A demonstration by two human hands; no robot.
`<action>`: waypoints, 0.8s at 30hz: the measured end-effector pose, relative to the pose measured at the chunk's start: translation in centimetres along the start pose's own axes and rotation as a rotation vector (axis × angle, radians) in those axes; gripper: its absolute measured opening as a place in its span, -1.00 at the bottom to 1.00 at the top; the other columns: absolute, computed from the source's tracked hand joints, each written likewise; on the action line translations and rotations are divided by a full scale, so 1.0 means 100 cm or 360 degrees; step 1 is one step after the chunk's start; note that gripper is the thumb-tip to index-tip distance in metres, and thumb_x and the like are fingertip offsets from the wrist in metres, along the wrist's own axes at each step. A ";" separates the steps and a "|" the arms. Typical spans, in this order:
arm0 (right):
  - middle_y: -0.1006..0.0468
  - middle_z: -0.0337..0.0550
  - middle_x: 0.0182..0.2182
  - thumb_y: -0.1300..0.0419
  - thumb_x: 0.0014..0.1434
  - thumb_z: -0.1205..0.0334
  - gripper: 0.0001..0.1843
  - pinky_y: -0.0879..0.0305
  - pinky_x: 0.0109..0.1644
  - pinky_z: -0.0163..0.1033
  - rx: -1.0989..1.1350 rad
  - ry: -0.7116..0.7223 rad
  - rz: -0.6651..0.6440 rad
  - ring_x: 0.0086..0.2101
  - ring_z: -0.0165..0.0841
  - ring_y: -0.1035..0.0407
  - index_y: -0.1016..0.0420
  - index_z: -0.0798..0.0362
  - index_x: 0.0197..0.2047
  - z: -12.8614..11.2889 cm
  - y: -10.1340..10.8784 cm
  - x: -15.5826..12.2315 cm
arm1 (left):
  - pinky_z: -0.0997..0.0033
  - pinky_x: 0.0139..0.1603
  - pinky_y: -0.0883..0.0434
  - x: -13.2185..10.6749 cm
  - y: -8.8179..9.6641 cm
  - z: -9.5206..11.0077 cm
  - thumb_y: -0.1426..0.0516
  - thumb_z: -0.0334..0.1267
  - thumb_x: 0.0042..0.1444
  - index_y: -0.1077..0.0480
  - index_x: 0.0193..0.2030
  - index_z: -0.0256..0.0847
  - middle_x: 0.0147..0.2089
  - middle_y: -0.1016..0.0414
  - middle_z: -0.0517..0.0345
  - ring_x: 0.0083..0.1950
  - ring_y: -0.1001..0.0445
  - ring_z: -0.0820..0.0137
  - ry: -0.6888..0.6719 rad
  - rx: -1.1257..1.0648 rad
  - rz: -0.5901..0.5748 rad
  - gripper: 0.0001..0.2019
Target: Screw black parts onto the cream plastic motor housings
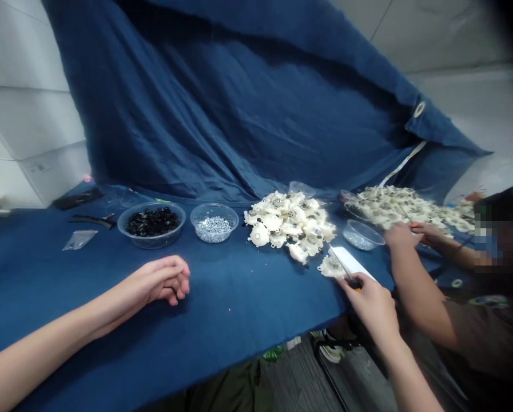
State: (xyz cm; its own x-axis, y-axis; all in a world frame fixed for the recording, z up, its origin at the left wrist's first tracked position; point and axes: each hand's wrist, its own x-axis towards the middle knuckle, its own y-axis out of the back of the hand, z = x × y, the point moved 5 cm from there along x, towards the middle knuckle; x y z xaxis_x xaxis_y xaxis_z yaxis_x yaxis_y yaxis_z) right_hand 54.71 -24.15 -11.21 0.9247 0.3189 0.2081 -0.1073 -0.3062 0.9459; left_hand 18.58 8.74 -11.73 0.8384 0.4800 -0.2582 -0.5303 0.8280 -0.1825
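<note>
As far as the head view lets us judge, work is well short of finished. We log one loose cream part [331, 267] on the tabletop [239, 326], at about 4 o'clock from the nearer heap of cream parts [286, 220]. Right hand [371, 300], at 4 o'clock in the view: wrapped round a dark-handled screwdriver [354, 282], its thin shaft pointing to 11 o'clock past the loose part and over the near end of a white flat piece [356, 262]. We cannot tell whether tip or fingers touch the part. Left hand [164, 279], at 8 o'clock: slack, fingers half curled, nothing showing in them.

Stock: at 9 o'clock from the heap, a bowl of small metal bits [214, 223], part filled; beyond it, a bowl of black pieces [152, 225], well filled. We take both as supply left to use. Several heaped parts show dark or metal pieces; we cannot sort done from undone. At 3 o'clock, a co-worker's hands [401, 236] are at a second heap [404, 207].
</note>
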 end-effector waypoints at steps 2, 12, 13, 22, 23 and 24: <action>-0.66 0.20 -0.22 -0.01 0.24 -0.30 -0.35 -0.35 -0.23 -0.02 -0.0053 0.0002 -0.0020 -0.18 0.14 -0.54 -0.61 0.01 0.05 -0.005 -0.004 0.000 | 0.40 -0.32 -0.42 -0.001 -0.001 0.001 -0.22 -0.10 0.22 -0.45 -0.27 -0.22 -0.36 -0.55 -0.01 -0.32 -0.48 0.29 -0.0011 0.0027 -0.0019 -0.79; -0.66 0.19 -0.13 -0.15 0.19 -0.15 -0.35 -0.36 -0.10 0.09 0.0000 0.0367 -0.0107 -0.06 0.23 -0.51 -0.56 0.06 0.20 -0.043 0.023 0.002 | 0.50 -0.35 -0.36 -0.007 -0.006 0.002 -0.18 -0.12 0.27 -0.40 -0.24 -0.24 -0.35 -0.54 0.07 -0.36 -0.44 0.42 -0.0031 0.0221 -0.0067 -0.79; -0.67 0.14 -0.13 -0.17 0.18 -0.15 -0.37 -0.37 -0.10 0.05 0.0187 0.0471 -0.0034 -0.07 0.17 -0.52 -0.58 0.04 0.18 -0.063 0.033 -0.006 | 0.51 -0.35 -0.36 -0.008 -0.006 0.002 -0.17 -0.12 0.28 -0.41 -0.22 -0.24 -0.34 -0.55 0.07 -0.36 -0.44 0.43 -0.0044 0.0261 -0.0094 -0.79; -0.30 -0.38 -0.61 -0.30 0.21 0.02 -0.61 -0.16 -0.52 -0.37 0.2005 0.1175 -0.1101 -0.62 -0.49 -0.20 -0.54 0.07 0.01 -0.303 -0.003 -0.089 | 0.47 -0.42 -0.41 -0.006 -0.001 -0.007 -0.14 -0.03 0.28 -0.39 -0.19 -0.24 -0.44 -0.60 0.06 -0.49 -0.53 0.41 -0.0090 0.0502 -0.0246 -0.72; -0.29 -0.38 -0.58 -0.31 0.20 0.02 -0.61 -0.18 -0.49 -0.36 0.2069 0.1201 -0.1086 -0.59 -0.49 -0.21 -0.53 0.07 0.01 -0.315 -0.015 -0.093 | 0.48 -0.44 -0.40 -0.007 0.000 -0.009 -0.15 0.00 0.27 -0.39 -0.19 -0.24 -0.44 -0.61 0.06 -0.50 -0.54 0.39 -0.0093 0.0528 -0.0267 -0.70; -0.26 -0.38 -0.57 -0.29 0.21 0.01 -0.62 -0.17 -0.49 -0.36 0.2141 0.1209 -0.1052 -0.58 -0.50 -0.20 -0.52 0.07 0.00 -0.322 -0.026 -0.097 | 0.49 -0.48 -0.38 -0.007 0.002 -0.010 -0.15 0.03 0.26 -0.40 -0.19 -0.23 -0.44 -0.62 0.06 -0.51 -0.54 0.39 -0.0093 0.0561 -0.0284 -0.69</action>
State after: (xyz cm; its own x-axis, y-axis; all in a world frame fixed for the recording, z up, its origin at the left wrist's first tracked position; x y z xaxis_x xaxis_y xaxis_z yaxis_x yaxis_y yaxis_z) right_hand 34.29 2.42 -7.63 0.2634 0.9051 0.3339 0.9388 -0.3201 0.1272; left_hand 17.75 8.28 -12.52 0.9246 0.3268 -0.1955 -0.3082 0.9437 0.1200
